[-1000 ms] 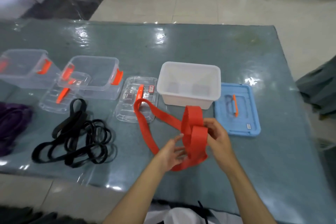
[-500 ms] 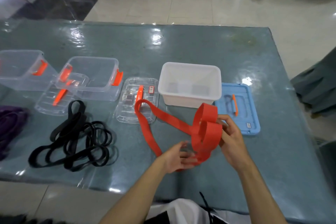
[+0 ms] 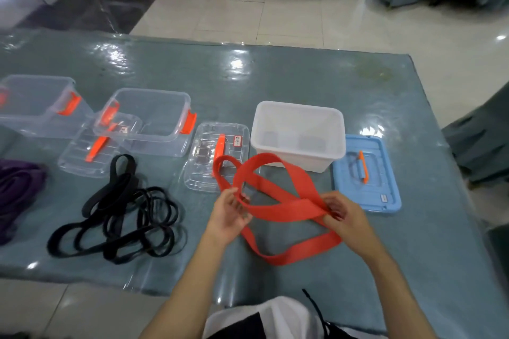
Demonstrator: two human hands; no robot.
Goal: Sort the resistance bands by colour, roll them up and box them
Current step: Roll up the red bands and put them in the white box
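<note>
The worktop (image 3: 316, 85) is covered in a shiny grey-blue sheet; its far edge runs across the upper scene and its right edge slants towards the near right, with bare surface beyond the boxes and at the near right. The red band (image 3: 278, 202) lies loosely looped in the near centre, its long axis running roughly left to right, one loop arching away towards the white box (image 3: 298, 133) and another sagging towards the near edge. The left hand (image 3: 230, 213) holds the band's left part, its fingers curled round the strip. The right hand (image 3: 343, 212) pinches the right end where the layers cross, fingers together on it. Right of the white box lies the blue lid (image 3: 367, 173), flat, with an orange handle. Left of the band sit a clear lid (image 3: 217, 155), two clear boxes (image 3: 150, 120) with orange clips, and another clear lid. The black bands (image 3: 121, 217) lie tangled at the near left, the purple bands (image 3: 16, 192) at the left edge. Pale floor tiles (image 3: 275, 16) lie beyond the worktop.
</note>
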